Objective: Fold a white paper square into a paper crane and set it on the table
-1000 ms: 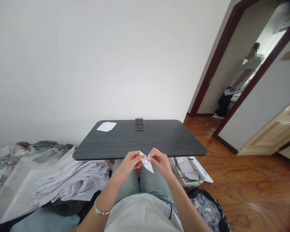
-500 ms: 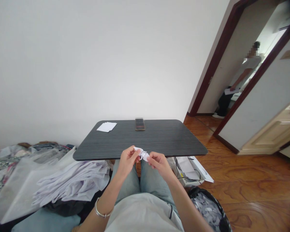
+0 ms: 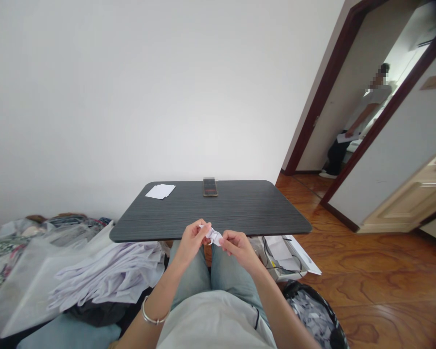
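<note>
Between my two hands is a small crumpled piece of white paper [image 3: 214, 236], twisted and creased, just in front of the near edge of the dark table [image 3: 240, 211]. My left hand [image 3: 192, 240] pinches its left end between thumb and fingers. On the other end, the thumb and fingertips of my right hand [image 3: 238, 246] are closed. Several flat white sheets of paper [image 3: 160, 191] lie at the table's far left. A phone [image 3: 210, 187] rests at the far middle edge.
Folded white cloth [image 3: 109, 271] is piled at the left among bags and clothes. Below the table's right side stands a white box [image 3: 281, 257] with papers and cables. A black bag [image 3: 316, 315] of paper scraps sits at lower right. Another person [image 3: 363, 111] stands beyond the doorway.
The paper has become more tightly twisted and sits slightly lower. My right hand has shifted a little left and down; my left hand has barely moved.
</note>
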`<state>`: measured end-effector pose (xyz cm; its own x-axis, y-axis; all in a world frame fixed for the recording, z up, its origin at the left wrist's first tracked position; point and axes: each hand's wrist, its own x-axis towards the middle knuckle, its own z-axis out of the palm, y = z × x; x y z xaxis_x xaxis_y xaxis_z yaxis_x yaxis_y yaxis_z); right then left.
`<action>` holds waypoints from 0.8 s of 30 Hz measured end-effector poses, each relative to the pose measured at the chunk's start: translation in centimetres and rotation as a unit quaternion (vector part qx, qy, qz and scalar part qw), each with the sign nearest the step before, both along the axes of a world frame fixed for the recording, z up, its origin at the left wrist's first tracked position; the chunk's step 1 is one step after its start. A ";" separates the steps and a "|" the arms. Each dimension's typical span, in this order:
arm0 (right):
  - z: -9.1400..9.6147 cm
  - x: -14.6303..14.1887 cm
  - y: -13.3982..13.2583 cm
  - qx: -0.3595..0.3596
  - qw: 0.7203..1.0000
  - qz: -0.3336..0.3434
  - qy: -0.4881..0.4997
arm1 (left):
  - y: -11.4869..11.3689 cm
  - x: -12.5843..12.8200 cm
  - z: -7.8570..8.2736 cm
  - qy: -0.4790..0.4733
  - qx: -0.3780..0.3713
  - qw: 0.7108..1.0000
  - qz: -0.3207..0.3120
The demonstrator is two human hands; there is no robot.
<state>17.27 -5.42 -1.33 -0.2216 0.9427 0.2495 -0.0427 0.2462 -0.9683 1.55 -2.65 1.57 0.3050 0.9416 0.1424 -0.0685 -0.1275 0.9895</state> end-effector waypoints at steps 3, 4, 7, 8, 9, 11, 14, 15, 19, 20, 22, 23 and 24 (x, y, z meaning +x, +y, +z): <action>0.0 -0.2 0.0 0.007 1.000 -0.003 -0.009 | 0.1 0.0 -0.4 0.005 0.012 1.000 0.000; 0.0 -0.2 0.0 0.011 1.000 -0.008 -0.012 | 0.2 0.0 -0.5 0.008 0.018 1.000 0.000; 0.0 -0.4 0.1 0.023 0.999 -0.029 -0.008 | 0.3 0.1 -0.9 0.017 0.029 0.999 -0.005; 0.0 -0.5 0.1 0.025 0.999 -0.038 -0.003 | 0.2 0.1 -0.9 0.017 0.030 0.999 -0.004; 0.0 -0.5 0.1 0.027 0.999 -0.046 0.002 | 0.2 0.1 -1.0 0.018 0.031 0.999 -0.001; 0.0 -0.6 0.1 0.032 0.997 -0.062 0.010 | 0.1 0.3 -1.0 0.017 0.033 0.999 0.011; 0.2 -0.7 -0.1 0.038 0.996 -0.078 0.017 | -0.2 0.4 -0.9 0.008 0.032 0.999 0.034; 0.2 -0.7 -0.1 0.038 0.996 -0.079 0.019 | -0.3 0.5 -0.9 0.007 0.031 0.999 0.041; 0.4 -0.6 -0.2 0.043 0.996 -0.081 0.021 | -0.6 0.6 -0.7 0.016 0.036 0.998 0.054; 0.5 -0.6 -0.3 0.046 0.995 -0.080 0.020 | -0.6 0.6 -0.7 0.019 0.039 0.998 0.056; 0.5 -0.5 -0.3 0.051 0.995 -0.078 0.018 | -0.6 0.6 -0.6 0.024 0.043 0.997 0.059; 0.6 -0.5 -0.3 0.053 0.995 -0.077 0.016 | -0.7 0.6 -0.6 0.025 0.044 0.997 0.059; 0.6 -0.5 -0.3 0.053 0.995 -0.077 0.014 | -0.7 0.6 -0.6 0.025 0.045 0.997 0.059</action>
